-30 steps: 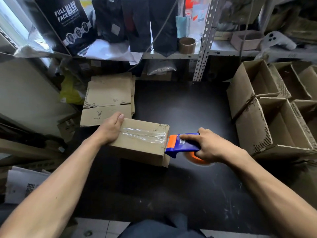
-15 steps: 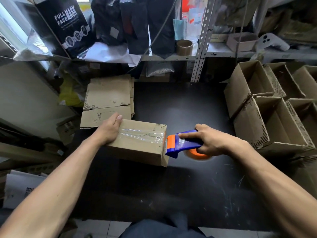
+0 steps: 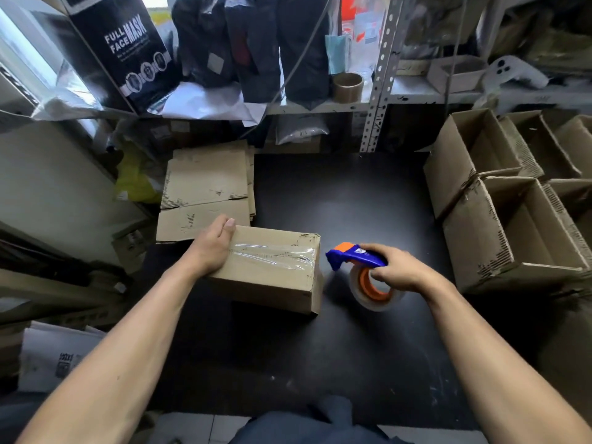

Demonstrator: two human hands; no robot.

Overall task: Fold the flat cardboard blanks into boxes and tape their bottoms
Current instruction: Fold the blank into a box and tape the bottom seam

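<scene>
1. Our left hand (image 3: 213, 248) grips the taped box's (image 3: 272, 267) left end on the black table (image 3: 352, 203).
2. Our right hand (image 3: 398, 267) clutches the tape dispenser (image 3: 355, 256), just beside the box, not touching.

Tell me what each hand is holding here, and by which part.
The right hand grips the tape dispenser by its blue handle, clear of the box. The left hand grips the taped box at its left end.
</scene>
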